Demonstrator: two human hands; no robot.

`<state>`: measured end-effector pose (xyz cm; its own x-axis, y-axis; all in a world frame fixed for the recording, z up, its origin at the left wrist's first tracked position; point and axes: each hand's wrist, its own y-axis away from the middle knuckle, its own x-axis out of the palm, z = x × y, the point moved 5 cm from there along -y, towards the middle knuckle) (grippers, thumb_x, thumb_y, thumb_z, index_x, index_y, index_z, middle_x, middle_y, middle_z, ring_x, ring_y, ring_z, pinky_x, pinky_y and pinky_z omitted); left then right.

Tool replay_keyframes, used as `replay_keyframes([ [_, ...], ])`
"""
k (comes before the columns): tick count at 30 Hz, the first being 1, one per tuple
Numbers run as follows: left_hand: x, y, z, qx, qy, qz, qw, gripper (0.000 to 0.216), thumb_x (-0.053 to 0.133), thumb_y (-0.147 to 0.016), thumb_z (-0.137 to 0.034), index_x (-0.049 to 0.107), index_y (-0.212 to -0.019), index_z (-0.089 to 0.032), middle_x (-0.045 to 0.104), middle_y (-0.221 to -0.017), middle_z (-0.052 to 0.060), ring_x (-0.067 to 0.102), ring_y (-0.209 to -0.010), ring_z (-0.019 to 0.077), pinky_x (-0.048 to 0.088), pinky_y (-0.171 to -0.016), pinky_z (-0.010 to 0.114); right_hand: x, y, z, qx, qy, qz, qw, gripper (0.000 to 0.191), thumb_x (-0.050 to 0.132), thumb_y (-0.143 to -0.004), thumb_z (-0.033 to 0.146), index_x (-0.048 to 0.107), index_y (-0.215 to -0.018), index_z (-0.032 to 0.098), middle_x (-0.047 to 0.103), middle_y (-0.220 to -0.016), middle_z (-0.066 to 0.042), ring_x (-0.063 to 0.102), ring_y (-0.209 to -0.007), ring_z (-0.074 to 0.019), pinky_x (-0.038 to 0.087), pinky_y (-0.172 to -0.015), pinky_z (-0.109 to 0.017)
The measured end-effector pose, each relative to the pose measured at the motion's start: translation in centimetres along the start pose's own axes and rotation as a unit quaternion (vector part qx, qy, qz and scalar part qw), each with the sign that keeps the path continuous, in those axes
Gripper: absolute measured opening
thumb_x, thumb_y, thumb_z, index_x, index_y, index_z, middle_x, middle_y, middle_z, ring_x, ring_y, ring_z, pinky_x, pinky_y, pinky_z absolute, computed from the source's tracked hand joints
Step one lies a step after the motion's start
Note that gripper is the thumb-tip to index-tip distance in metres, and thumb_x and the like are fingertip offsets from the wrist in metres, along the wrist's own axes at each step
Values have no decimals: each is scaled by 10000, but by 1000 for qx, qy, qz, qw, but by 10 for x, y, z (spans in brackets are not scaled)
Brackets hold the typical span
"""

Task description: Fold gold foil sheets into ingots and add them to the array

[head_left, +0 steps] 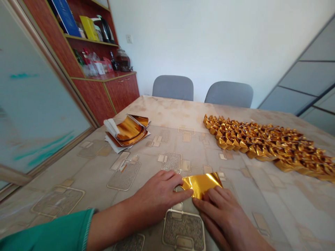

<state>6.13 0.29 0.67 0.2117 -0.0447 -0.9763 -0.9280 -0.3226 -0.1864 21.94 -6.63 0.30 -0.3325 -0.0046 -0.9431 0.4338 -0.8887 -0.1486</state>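
Observation:
A sheet of gold foil paper [202,183], folded into a small flat piece, lies on the table in front of me. My left hand [158,193] grips its left end, with the thumb and fingers closed at the corner. On the right side, my right hand [222,211] holds the lower edge, its fingers bent over the foil. Parts of the paper are hidden under my fingers. Farther off to the left is a loose stack of gold foil sheets [132,130], curled and with white backs showing.
Rows of folded gold paper pieces [261,139] spread over the table's right side. The patterned table cover [146,164] runs under everything. Two grey chairs [172,87] stand at the far edge. A wooden cabinet [121,92] with bottles and boxes is at back left.

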Motion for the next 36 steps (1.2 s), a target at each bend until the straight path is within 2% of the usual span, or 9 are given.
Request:
replay_keyframes([
  [5,4,4,0,-16,-4,-6,1000,413,555,-940,-210,508,-1340,-303,605,-1186,76,560,-1044,254,467,-883,405,-3,-5,2,7,-4,15,1000,274,565,-866,110,676,-1075,250,665,-921,-78,602,-840,-250,509,-714,-382],
  [10,5,6,-1,-32,10,-28,999,391,549,-950,-198,501,-1337,-212,599,-1276,86,552,-1102,244,465,-947,397,-4,-6,2,25,-22,10,999,236,585,-862,121,675,-1047,238,667,-961,-77,614,-886,-252,508,-804,-411],
  [14,2,3,1,-40,32,-33,998,347,537,-954,-192,532,-1301,-209,619,-1228,79,558,-1065,231,481,-926,376,-1,-15,2,37,-4,8,999,327,617,-843,161,628,-1163,227,681,-988,-78,631,-888,-266,496,-792,-412],
  [19,0,1,1,-28,44,-15,999,363,515,-964,-198,522,-1326,-222,639,-1157,70,560,-993,226,488,-887,369,-2,-29,0,53,29,7,998,270,522,-899,129,619,-1143,189,722,-933,-77,668,-820,-252,460,-773,-394],
  [24,-2,0,4,-29,44,-26,998,339,492,-965,-175,553,-1287,-259,631,-1122,59,553,-977,221,478,-859,367,-12,-40,-8,73,-60,42,995,163,495,-967,229,654,-927,227,699,-810,-20,627,-704,-181,409,-644,-290],
  [26,-3,-2,6,-36,54,-31,997,288,479,-970,-187,599,-1220,-263,637,-1085,54,561,-945,210,477,-836,356,-16,-47,-13,91,-40,10,995,157,529,-948,227,657,-857,216,675,-833,-33,608,-759,-192,396,-667,-295],
  [29,-4,-5,9,-43,83,-46,995,244,480,-970,-201,649,-1137,-259,643,-1034,45,567,-904,196,470,-806,337,-14,-54,-20,127,-2,-45,991,16,653,-826,181,648,-840,188,645,-910,-59,581,-858,-230,377,-730,-330],
  [33,-7,-8,15,-69,151,-95,981,188,495,-971,-209,679,-1008,-215,637,-993,40,564,-929,184,460,-823,319,-3,-55,-25,167,-53,-65,982,82,662,-779,118,615,-762,183,623,-839,-29,570,-793,-202,345,-706,-311],
  [36,-9,-9,23,-140,178,-134,965,126,551,-939,-212,663,-990,-191,623,-994,48,560,-943,193,466,-835,331,-2,-55,-26,165,-85,-86,979,145,616,-785,53,608,-732,187,610,-795,-13,564,-774,-185,333,-689,-289],
])
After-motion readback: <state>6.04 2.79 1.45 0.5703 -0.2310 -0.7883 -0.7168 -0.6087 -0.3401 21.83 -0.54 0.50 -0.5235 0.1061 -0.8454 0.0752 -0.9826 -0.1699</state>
